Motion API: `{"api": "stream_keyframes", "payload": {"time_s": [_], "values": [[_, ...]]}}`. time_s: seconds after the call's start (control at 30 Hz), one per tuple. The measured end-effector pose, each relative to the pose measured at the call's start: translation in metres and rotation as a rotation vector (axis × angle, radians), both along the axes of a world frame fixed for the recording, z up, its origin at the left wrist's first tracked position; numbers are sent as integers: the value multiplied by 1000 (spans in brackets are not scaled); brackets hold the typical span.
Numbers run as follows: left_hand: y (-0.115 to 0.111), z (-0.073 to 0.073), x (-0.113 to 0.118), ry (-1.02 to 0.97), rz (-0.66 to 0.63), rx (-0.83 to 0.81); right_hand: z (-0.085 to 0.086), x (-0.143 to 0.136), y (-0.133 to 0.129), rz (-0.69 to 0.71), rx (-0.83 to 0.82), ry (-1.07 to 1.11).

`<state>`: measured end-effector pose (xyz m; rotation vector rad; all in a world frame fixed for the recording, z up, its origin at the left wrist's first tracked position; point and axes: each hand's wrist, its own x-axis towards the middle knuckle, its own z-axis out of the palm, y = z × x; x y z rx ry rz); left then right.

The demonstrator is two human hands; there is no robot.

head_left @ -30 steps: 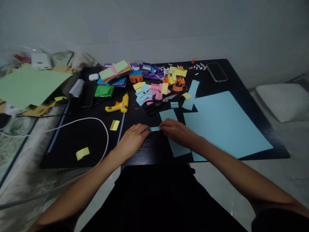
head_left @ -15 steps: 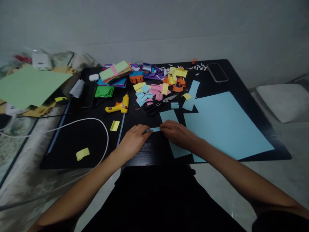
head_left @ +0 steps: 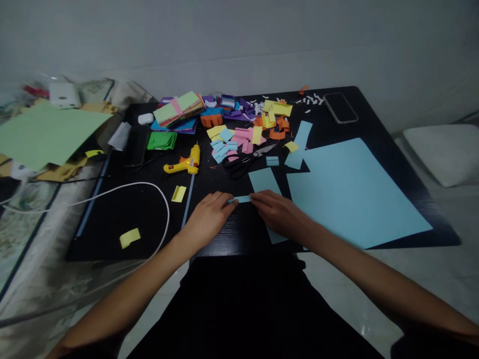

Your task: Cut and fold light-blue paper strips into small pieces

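A small blue paper strip (head_left: pixel 242 199) lies between my hands near the table's front edge. My left hand (head_left: pixel 211 214) pinches its left end between thumb and fingers. At the right end, my right hand (head_left: pixel 276 212) has its fingers pressed together on the strip. Under my right hand lies a longer blue paper piece (head_left: pixel 265 180). A large blue sheet (head_left: pixel 355 194) covers the table's right part. Black-handled scissors (head_left: pixel 252 158) rest behind my hands, beside a small folded blue piece (head_left: pixel 272 161).
On the black table (head_left: pixel 112 209) are a yellow glue gun (head_left: pixel 183 162), a heap of folded coloured papers (head_left: pixel 247 137), a paper bundle (head_left: pixel 179 109) and a phone (head_left: pixel 340 108). A white cable (head_left: pixel 164 204) loops at the left. Green sheets (head_left: pixel 52 132) lie farther left.
The view has shifted slightly. My right hand lies a little flatter, and slightly more of the blue strip shows between my hands.
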<state>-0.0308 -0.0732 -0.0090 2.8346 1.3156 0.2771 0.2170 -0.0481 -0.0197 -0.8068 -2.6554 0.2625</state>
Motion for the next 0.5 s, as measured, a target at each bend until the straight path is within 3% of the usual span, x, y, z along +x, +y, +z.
{"api": "stream_keyframes", "payload": {"time_s": [0.33, 0.5], "values": [[-8, -4, 0, -11, 12, 25, 0, -3, -7, -31, -50, -26], [-18, -2, 3, 7, 17, 3, -3, -3, -13, -48, 4, -44]]}}
